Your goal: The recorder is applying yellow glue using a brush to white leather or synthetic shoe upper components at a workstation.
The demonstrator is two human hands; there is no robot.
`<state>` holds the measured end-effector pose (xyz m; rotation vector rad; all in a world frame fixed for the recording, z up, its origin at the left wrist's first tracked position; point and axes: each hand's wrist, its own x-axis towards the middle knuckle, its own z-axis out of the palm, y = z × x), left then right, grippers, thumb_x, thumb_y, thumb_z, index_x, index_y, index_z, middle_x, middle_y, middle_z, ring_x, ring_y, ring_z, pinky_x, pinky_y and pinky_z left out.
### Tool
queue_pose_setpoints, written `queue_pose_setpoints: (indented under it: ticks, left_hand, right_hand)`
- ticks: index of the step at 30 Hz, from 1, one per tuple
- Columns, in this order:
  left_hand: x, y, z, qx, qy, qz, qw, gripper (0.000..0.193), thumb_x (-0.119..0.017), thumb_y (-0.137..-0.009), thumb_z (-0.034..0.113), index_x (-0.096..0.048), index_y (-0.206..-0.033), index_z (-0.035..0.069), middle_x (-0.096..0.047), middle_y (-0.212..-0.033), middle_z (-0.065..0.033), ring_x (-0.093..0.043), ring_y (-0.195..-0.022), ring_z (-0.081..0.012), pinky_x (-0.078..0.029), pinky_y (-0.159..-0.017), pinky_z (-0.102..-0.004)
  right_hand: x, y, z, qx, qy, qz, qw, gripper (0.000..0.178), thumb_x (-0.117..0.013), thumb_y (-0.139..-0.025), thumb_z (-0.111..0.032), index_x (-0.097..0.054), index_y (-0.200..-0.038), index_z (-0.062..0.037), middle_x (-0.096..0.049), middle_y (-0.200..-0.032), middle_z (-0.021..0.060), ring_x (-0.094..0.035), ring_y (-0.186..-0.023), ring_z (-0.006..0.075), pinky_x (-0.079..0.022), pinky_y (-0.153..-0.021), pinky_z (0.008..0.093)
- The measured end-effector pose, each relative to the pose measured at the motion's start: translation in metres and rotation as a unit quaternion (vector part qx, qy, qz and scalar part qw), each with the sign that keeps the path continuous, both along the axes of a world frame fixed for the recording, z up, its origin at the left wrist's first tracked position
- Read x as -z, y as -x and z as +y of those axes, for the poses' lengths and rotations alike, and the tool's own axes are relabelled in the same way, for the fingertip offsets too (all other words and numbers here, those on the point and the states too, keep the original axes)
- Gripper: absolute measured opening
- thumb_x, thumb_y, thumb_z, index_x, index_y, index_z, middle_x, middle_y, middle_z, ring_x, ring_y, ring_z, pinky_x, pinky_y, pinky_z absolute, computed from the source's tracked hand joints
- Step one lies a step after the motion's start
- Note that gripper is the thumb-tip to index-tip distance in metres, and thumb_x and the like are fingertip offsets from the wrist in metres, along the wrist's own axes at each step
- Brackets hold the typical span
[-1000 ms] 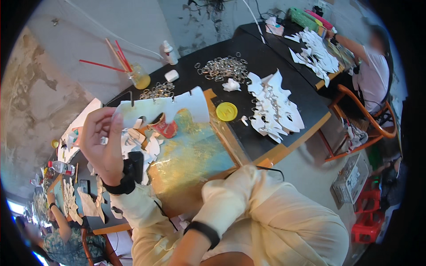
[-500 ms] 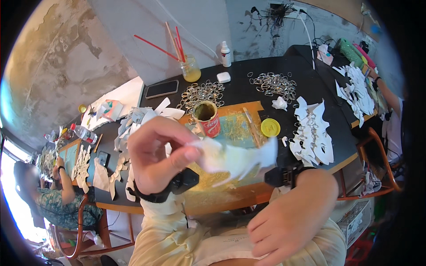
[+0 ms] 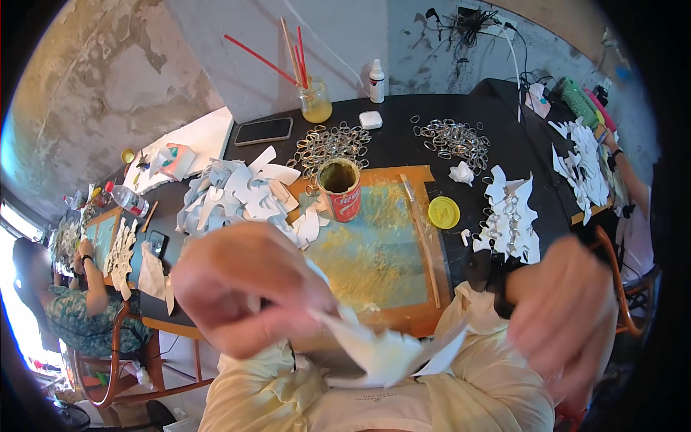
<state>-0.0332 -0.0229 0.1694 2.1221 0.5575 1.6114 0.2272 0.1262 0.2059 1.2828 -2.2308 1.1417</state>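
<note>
My left hand (image 3: 248, 288) pinches one end of a thin white cut-out piece (image 3: 389, 356) between thumb and fingers. The piece has a yellowish smear and hangs curled over my lap, its far end bent upward; I cannot tell its material. Off to the right, my right hand (image 3: 565, 317) is smeared by motion, apart from the piece, and its fingers are unclear. Beyond the hands, a red can (image 3: 345, 204) with a dark-stained inside stands on a blue-green board (image 3: 389, 252) streaked with yellow residue. A thin stick (image 3: 426, 252) lies along the board's right side.
A heap of white cut-outs (image 3: 230, 194) lies left of the can. Metal rings (image 3: 335, 147) and more rings (image 3: 457, 142) sit behind. A yellow lid (image 3: 443, 212), ringed white pieces (image 3: 509, 219), a glass jar (image 3: 315, 102) and a phone (image 3: 263, 131) surround the board. Co-workers sit on both sides.
My left hand has come down closer to me with the white piece, which has tilted and curled. My right hand has moved up and to the right.
</note>
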Motion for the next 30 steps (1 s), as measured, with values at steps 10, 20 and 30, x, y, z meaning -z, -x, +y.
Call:
queue_pose_setpoints:
  ticks: [10,20,30]
  left_hand:
    - [0.012,-0.008,-0.001,-0.220,0.037,-0.203,0.953,0.021,-0.070,-0.075,0.004,-0.054,-0.086,-0.004,-0.062,-0.078,-0.0132,-0.059,-0.065,-0.0160,-0.046,-0.062,-0.0247]
    - [0.007,0.022,-0.013,-0.168,0.046,-0.093,0.980,0.017,-0.070,-0.072,0.001,-0.058,-0.083,-0.003,-0.064,-0.071,-0.0129,-0.057,-0.054,-0.0131,-0.044,-0.048,-0.0219]
    - [-0.016,0.007,-0.024,0.060,0.013,0.083,0.995,0.009,-0.072,-0.071,0.002,-0.068,-0.078,-0.001,-0.069,-0.070,-0.0097,-0.057,-0.046,-0.0074,-0.034,-0.033,-0.0155]
  right_hand:
    - [0.046,0.055,0.018,0.459,-0.081,-0.071,0.882,0.041,-0.076,-0.070,-0.039,-0.063,-0.089,-0.0054,-0.064,-0.082,0.0073,-0.061,-0.083,0.0267,-0.044,-0.079,0.0358]
    - [0.027,0.037,0.041,0.083,-0.026,-0.115,0.990,0.014,-0.073,-0.076,-0.016,-0.062,-0.074,-0.0065,-0.061,-0.070,0.0052,-0.057,-0.056,0.0211,-0.043,-0.050,0.0312]
    - [0.019,0.041,0.013,-0.112,0.055,-0.060,0.990,0.015,-0.068,-0.083,-0.013,-0.062,-0.079,0.0005,-0.060,-0.076,0.0060,-0.056,-0.056,0.0160,-0.048,-0.055,0.0247]
